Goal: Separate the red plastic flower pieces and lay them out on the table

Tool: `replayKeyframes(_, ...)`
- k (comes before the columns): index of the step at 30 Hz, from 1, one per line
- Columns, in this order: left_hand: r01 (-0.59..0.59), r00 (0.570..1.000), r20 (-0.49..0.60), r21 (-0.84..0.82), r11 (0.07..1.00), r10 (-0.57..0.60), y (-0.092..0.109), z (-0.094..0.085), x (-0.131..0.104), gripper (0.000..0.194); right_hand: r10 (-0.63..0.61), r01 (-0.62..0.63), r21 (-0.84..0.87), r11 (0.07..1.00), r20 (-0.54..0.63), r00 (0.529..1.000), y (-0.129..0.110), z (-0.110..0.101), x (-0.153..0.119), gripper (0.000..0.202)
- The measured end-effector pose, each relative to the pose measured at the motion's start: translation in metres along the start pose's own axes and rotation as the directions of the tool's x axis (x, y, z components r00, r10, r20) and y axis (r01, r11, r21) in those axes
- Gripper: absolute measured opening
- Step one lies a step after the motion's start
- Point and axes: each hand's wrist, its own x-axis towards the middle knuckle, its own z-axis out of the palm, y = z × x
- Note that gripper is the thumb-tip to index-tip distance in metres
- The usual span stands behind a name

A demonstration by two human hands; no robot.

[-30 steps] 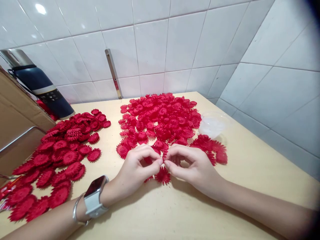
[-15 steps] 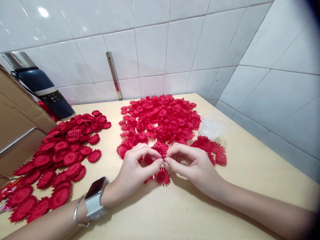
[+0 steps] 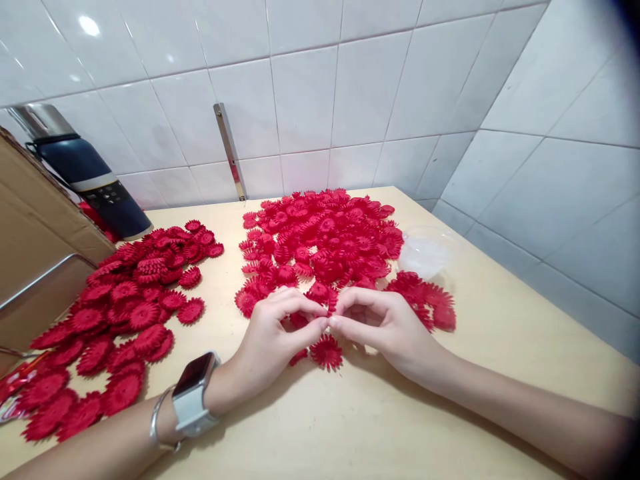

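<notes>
The near section of the bench (image 3: 350, 427) is pale, with small dark specks on its surface. Above it, the left wrist carries a silver bangle (image 3: 156, 421) and, closer to the hand, a smartwatch (image 3: 194, 393) with a light strap. A red printed wrapper (image 3: 17, 387) lies at the left edge.

A single red rosette (image 3: 327, 352) lies on the bench on the near side of the fingertips. A red scrap (image 3: 299, 357) lies just left of it.

The left hand (image 3: 280, 327) and right hand (image 3: 390, 327) meet at the center, thumb and index finger of each closed in a pinch. Both grasp a small red piece (image 3: 332, 304), located between the fingertips and largely hidden by them; its full shape cannot be determined.

To the left, a pile of red rosettes (image 3: 125, 303) extends alongside a cardboard box (image 3: 45, 247). Right of the hands, a red cluster (image 3: 423, 300) lies near a translucent plastic item (image 3: 425, 255).

Beyond the hands, the main red heap (image 3: 325, 233) covers the middle of the bench. At far left is a dark blue bottle (image 3: 100, 170) with a metal cap. A metal strip (image 3: 229, 150) is positioned against the white tiled wall (image 3: 305, 93).
</notes>
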Motion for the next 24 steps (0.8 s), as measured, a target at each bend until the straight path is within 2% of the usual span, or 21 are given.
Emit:
replayKeyframes(7, 0.007, 1.0, -0.017, 0.009, 1.0, -0.007, 0.0007, 0.0006, 0.0005, 0.007, -0.039, 0.039, -0.009, 0.999, -0.033, 0.999, -0.0028, 0.0001, -0.0008, 0.009)
replayKeyframes(24, -0.026, 0.999, -0.026, 0.025, 0.999, 0.027, 0.0011, -0.0004, -0.0014, 0.006, 0.01, -0.009, 0.035, 0.999, -0.017, 1.0, 0.0005, 0.0018, 0.0, 0.012)
